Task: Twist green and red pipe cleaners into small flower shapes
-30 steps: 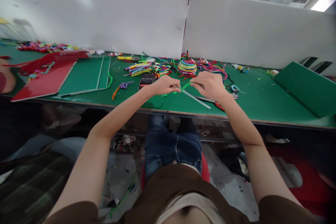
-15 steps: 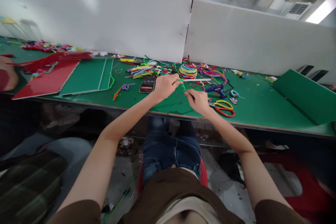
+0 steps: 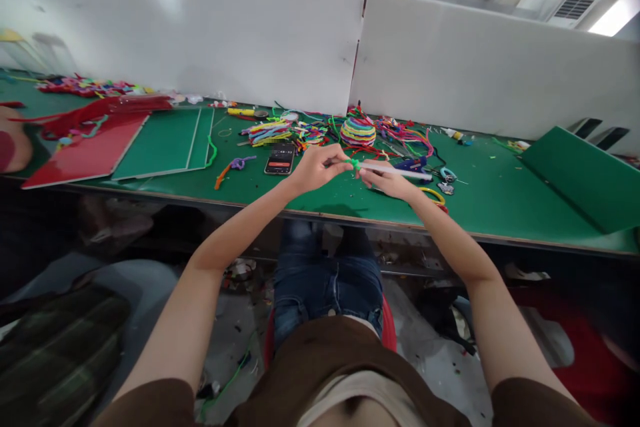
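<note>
While the left hand pinches a green fuzzy strand between thumb and fingertips, the right hand meets it from the other side, its fingertips drawn in just below the green. The left grip is closed to a thin pinch; the right one looks almost closed too, though I cannot tell whether it has hold of the strand, the pale stick or both.

The strand is bunched at the stick's near-left end, in the narrow gap between the two hands, just right of the left fingertips. From there the stick's long axis runs off to the right and slightly down the view, passing along the upper side of the right hand, so that its free end points away from the left grip. The right hand is the nearer to the stick's length, the left to its bunched end.

Beyond the right hand, a blue glue gun lies partly behind the stick, and the yellow handle of some scissors shows beside the right wrist. Farther up the worktop sits a striped ball; left of the left hand lie a phone and an orange-and-purple twist.
</note>
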`<state>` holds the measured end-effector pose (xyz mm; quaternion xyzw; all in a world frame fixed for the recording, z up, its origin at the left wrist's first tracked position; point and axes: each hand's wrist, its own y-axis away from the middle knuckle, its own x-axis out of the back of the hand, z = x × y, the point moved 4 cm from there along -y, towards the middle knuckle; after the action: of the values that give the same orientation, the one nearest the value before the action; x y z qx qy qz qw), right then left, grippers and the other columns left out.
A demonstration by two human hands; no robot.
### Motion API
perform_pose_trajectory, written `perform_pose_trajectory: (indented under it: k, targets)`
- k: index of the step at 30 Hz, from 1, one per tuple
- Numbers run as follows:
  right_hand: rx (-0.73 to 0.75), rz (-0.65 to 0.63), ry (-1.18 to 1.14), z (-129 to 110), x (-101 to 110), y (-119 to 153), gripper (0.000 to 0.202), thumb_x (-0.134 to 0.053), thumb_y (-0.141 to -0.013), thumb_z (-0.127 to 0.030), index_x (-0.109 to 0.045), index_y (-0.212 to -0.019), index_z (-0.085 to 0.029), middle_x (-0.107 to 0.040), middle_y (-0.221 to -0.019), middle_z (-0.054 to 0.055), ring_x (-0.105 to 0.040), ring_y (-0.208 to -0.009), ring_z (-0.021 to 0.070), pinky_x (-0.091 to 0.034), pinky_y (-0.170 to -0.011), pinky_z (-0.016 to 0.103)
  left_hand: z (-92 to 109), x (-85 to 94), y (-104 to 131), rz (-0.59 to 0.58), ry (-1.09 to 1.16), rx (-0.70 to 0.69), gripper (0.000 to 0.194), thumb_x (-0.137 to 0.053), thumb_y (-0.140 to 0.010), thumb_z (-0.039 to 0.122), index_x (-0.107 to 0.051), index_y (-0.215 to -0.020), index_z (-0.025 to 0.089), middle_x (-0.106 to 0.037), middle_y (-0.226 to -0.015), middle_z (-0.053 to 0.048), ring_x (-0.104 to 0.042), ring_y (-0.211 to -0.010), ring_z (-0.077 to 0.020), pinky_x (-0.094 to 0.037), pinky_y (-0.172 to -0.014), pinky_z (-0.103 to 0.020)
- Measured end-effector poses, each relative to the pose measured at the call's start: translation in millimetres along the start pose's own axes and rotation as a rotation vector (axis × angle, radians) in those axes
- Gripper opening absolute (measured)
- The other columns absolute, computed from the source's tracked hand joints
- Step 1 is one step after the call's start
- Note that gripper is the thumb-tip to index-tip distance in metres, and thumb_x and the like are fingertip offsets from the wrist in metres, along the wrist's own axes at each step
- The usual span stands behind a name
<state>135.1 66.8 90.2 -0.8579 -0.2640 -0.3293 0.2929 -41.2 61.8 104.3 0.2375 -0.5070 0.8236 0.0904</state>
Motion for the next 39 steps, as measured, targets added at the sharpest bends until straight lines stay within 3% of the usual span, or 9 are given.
perform_pose_trajectory:
  k: [4,8,12,15,18,24,29,33,39]
  targets:
    - [-0.009,0.141,0.282,-11.0,-16.7,12.3,0.033,-0.034,-0.093,-0.037,-0.058,-0.083,-0.017,-0.053,-0.058,-0.001,-0.047,-0.052,0.0103,-0.033,-0.054,0.023,4.4,-3.6,2.4,0.115,-0.291,0.128,0.028,-0.056,-0.085,0.043,-0.061,-0.075,0.017,-0.062,-0.062,-0.001,-0.055,-0.059,-0.0122,-0.034,-0.056,-0.024]
    - [-0.050,0.189,0.744,-28.6,-2.0,11.4,0.030,-0.039,-0.091,-0.033,-0.065,-0.086,-0.018,-0.066,-0.073,0.007,-0.055,-0.064,0.0161,-0.029,-0.056,0.027,6.1,-15.5,3.0,-0.129,-0.571,0.080,0.022,-0.052,-0.087,0.034,-0.063,-0.075,0.017,-0.063,-0.067,-0.006,-0.058,-0.067,-0.0181,-0.029,-0.054,-0.027]
    - [0.062,0.054,0.564,-23.7,22.1,3.1,0.027,-0.047,-0.089,-0.036,-0.068,-0.085,-0.021,-0.069,-0.083,0.004,-0.059,-0.077,0.0163,-0.036,-0.064,0.027,7.1,-20.0,6.8,-0.354,-0.346,-0.118,0.023,-0.055,-0.084,0.037,-0.065,-0.075,0.019,-0.062,-0.065,-0.004,-0.056,-0.063,-0.0155,-0.031,-0.054,-0.025]
    - [0.071,-0.003,0.132,-7.0,21.2,4.6,0.034,-0.049,-0.087,-0.047,-0.068,-0.083,-0.019,-0.066,-0.074,0.001,-0.054,-0.064,0.0123,-0.039,-0.060,0.025,6.8,-10.9,8.4,-0.179,-0.061,-0.090,0.029,-0.055,-0.084,0.045,-0.064,-0.076,0.018,-0.060,-0.062,-0.002,-0.054,-0.058,-0.0116,-0.035,-0.055,-0.024]
    - [0.019,0.024,-0.086,2.3,-2.7,12.6,0.040,-0.047,-0.086,-0.052,-0.066,-0.079,-0.018,-0.056,-0.057,-0.002,-0.048,-0.055,0.0100,-0.037,-0.055,0.023,5.0,-9.0,13.0,0.043,0.093,0.041,0.033,-0.055,-0.083,0.049,-0.061,-0.074,0.018,-0.056,-0.059,0.000,-0.047,-0.049,-0.0082,-0.033,-0.049,-0.022]
    - [-0.032,0.277,0.029,-14.3,-37.7,22.3,0.041,-0.033,-0.093,-0.047,-0.059,-0.080,-0.018,-0.047,-0.053,-0.003,-0.043,-0.050,0.0098,-0.034,-0.054,0.023,6.0,-23.4,20.6,0.299,-0.095,0.137,0.028,-0.055,-0.085,0.044,-0.060,-0.076,0.017,-0.062,-0.065,-0.001,-0.056,-0.059,-0.0102,-0.041,-0.057,-0.022]
    - [-0.123,0.251,0.436,-27.9,-30.6,14.4,0.032,-0.034,-0.093,-0.036,-0.059,-0.082,-0.019,-0.053,-0.059,0.000,-0.045,-0.050,0.0117,-0.026,-0.052,0.024,11.1,-32.0,18.4,0.351,-0.246,0.136,0.026,-0.052,-0.087,0.041,-0.060,-0.077,0.018,-0.066,-0.068,-0.003,-0.061,-0.065,-0.0127,-0.044,-0.061,-0.024]
    - [-0.121,0.264,0.555,-28.6,-16.3,16.6,0.032,-0.036,-0.093,-0.037,-0.063,-0.089,-0.020,-0.064,-0.072,0.005,-0.057,-0.068,0.0170,-0.035,-0.062,0.027,12.9,-30.0,18.5,0.401,-0.206,0.162,0.023,-0.053,-0.087,0.040,-0.060,-0.081,0.018,-0.068,-0.072,-0.003,-0.062,-0.067,-0.0126,-0.045,-0.062,-0.024]
    - [-0.037,0.610,-0.025,5.8,-5.4,21.9,0.037,-0.054,-0.083,-0.048,-0.058,-0.110,-0.022,-0.065,-0.111,0.008,-0.059,-0.104,0.0197,-0.044,-0.091,0.036,4.7,-38.3,26.5,0.321,-0.121,0.319,0.026,-0.056,-0.084,0.044,-0.058,-0.079,0.018,-0.067,-0.072,-0.003,-0.063,-0.067,-0.0132,-0.046,-0.065,-0.024]
